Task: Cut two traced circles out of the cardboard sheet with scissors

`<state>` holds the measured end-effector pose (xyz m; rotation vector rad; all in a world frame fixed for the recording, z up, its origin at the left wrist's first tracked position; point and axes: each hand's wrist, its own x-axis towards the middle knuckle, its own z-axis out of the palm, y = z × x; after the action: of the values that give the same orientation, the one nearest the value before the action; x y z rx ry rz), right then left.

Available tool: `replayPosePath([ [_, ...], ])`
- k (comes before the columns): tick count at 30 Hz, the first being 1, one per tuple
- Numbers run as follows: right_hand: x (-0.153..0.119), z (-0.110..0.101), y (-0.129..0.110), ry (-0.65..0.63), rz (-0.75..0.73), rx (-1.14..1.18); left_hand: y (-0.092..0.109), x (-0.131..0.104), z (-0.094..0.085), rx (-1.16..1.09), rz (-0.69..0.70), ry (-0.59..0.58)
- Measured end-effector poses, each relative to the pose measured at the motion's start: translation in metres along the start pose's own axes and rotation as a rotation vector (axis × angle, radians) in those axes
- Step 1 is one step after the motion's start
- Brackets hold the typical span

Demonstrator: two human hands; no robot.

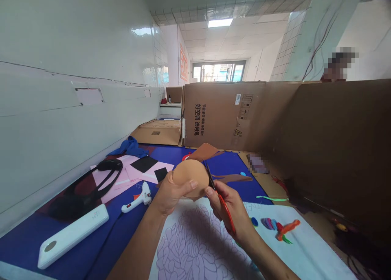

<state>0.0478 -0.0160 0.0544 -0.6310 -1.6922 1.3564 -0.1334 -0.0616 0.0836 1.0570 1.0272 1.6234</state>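
My left hand [174, 192] grips a round tan disc [190, 175], thumb pressed on its near face; it looks like thin sheet, though I cannot tell paper from foam. In my right hand [227, 200] is a pair of scissors [224, 206] with red-orange handles and dark blades. The blades point up and lie along the disc's right edge. Behind the disc are brown sheet pieces [205, 151], one with a cut, pointed outline [233, 178]. Below both hands lies a white sheet with a petal line drawing [195, 247].
On the blue tabletop [122, 227] at left are a white glue gun [137, 200], a long white device [73, 237], pink sheets [130, 174] and black straps [110, 170]. Coloured clay-like pieces [275, 225] lie at right. Cardboard walls [220, 117] stand behind and at right; a person [339, 66] is beyond.
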Motion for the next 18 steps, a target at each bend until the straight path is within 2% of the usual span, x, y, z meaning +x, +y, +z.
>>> replayPosePath([
  [6, 0.0015, -0.0007, 0.0028, -0.014, -0.003, -0.055, -0.0001, -0.0006, -0.0006, 0.011, -0.012, 0.029],
  [12, 0.0027, -0.0016, 0.0009, 0.013, 0.022, -0.043, -0.0014, -0.0011, -0.0017, 0.028, 0.011, -0.077],
  [18, 0.0068, -0.0043, 0.008, -0.008, 0.001, -0.015, -0.0048, 0.0027, -0.0013, -0.028, -0.007, -0.056],
])
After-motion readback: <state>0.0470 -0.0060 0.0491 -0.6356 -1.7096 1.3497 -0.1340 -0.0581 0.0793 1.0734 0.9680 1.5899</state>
